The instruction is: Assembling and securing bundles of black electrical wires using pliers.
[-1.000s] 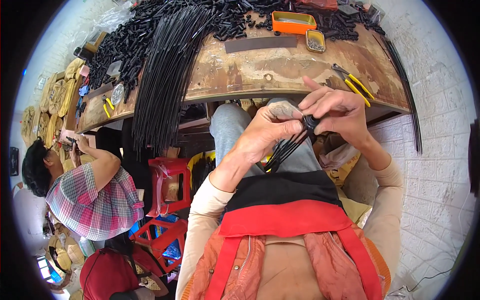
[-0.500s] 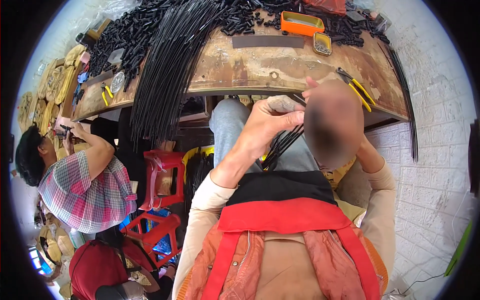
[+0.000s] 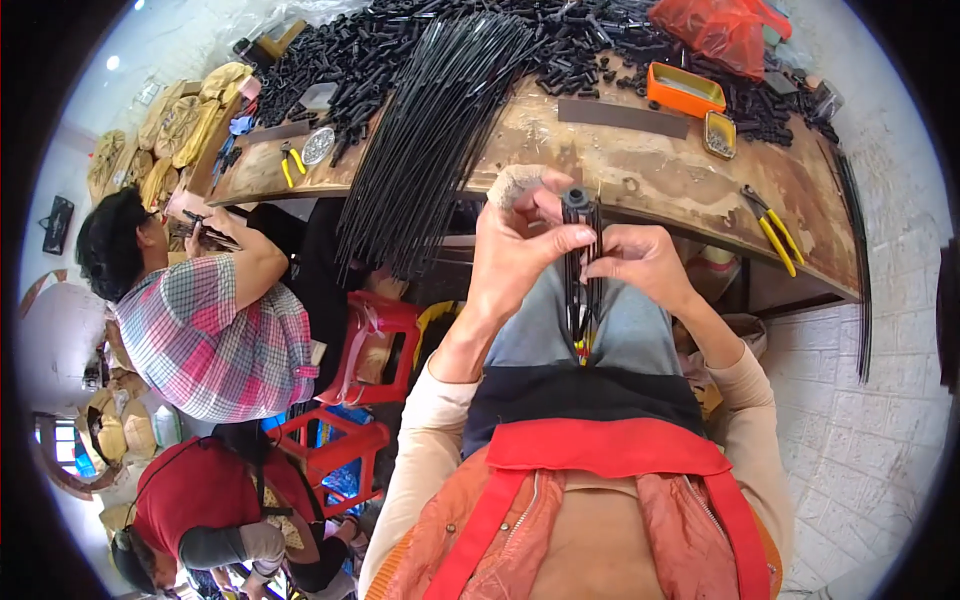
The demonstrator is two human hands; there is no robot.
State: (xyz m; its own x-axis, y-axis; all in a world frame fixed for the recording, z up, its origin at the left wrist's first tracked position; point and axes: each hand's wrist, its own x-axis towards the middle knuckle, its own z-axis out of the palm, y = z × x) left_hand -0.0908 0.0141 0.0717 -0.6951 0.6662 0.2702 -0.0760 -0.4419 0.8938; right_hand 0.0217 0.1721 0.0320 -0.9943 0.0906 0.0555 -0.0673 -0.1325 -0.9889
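Between my two hands, over my lap, stands a folded umbrella frame [image 3: 575, 270], its thin black ribs gathered round a black hub with a round hole at the top. My left hand [image 3: 520, 240], with tape or a covering on a finger, grips the hub end between thumb and fingers. From the other side my right hand [image 3: 640, 262] pinches the ribs just below the hub. The frame's lower end comes close to the dark cloth at my waist, where a bit of red and yellow shows.
On the wooden table [image 3: 540, 150] lie a sheaf of long black rods [image 3: 430, 130], heaped black tubular parts [image 3: 350, 75], yellow-handled pliers [image 3: 775, 225], an orange box [image 3: 688, 103] and a small tin [image 3: 720, 150]. Co-workers [image 3: 215, 340] and red stools [image 3: 390, 340] are at left.
The umbrella frame, slanted before, now stands upright between my hands. My right hand, mostly hidden before, shows at its side. The whole view has shifted, with the table further right.
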